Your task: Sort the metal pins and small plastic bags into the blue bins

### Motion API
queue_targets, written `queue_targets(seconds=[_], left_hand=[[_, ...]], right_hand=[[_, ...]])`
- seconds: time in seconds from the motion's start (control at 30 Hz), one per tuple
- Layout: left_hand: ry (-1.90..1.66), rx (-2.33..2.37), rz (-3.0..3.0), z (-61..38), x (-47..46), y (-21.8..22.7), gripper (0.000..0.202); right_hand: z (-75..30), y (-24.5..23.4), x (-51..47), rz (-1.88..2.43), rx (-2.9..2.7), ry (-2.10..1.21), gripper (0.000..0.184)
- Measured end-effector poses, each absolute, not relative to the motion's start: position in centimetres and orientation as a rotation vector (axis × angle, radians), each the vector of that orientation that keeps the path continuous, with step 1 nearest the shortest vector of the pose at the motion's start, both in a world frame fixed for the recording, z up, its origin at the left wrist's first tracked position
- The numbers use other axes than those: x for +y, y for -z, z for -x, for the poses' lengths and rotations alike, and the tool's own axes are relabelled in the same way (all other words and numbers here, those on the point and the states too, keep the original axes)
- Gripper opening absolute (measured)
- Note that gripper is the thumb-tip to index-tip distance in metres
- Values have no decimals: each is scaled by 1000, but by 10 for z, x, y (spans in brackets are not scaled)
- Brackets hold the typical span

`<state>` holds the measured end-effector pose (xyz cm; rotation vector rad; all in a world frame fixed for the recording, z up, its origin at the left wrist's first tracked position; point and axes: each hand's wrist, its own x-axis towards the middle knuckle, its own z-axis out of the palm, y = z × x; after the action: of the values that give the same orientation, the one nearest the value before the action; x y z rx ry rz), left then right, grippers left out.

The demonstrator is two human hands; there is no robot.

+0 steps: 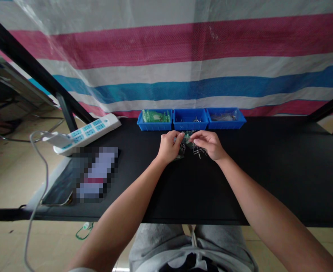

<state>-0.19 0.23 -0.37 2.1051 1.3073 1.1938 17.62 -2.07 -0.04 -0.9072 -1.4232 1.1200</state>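
My left hand [170, 146] is closed, its thumb and fingers pressed together at the left side of a small pile of thin silvery metal pins [199, 151]. Opposite it, my right hand [208, 144] bends over the pile, thumb and index finger drawn together in a pinch. Whatever either pinch holds is too small to make out. Between the hands lies a piece of greenish clear plastic [188, 136], with some pins on and around it. My fingers partly cover both the plastic and the pins.
Behind my hands stand three blue bins: one with a green bag [156, 116], a middle bin [186, 126] with a few metal pins, and one with a clear bag [225, 116]. Leftward are a white power strip [95, 130], a phone-like slab [98, 173] and a cable [46, 177].
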Motion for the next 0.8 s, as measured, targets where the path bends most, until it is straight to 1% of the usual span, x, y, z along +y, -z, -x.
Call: queue_targets(seconds=[0.2,0.33,0.47,0.63,0.8], left_hand=[[-1162,1302,-2099,-1,2,5,35],[-1150,1343,-2003,-1,1,4,34],[-1115,1396,-1974,0,2,4,31],[-1080,1379,-1991,0,3,4,25],[-1070,1377,-2002,1,3,6,23]], right_hand=[[-182,12,-11,878,-1308,-1154,16],[-184,16,-4,910,-1198,-1086,16],[-191,17,4,1016,-1091,-963,27],[-201,24,13,1097,-977,-920,41],[-203,28,16,1135,-983,-911,46]])
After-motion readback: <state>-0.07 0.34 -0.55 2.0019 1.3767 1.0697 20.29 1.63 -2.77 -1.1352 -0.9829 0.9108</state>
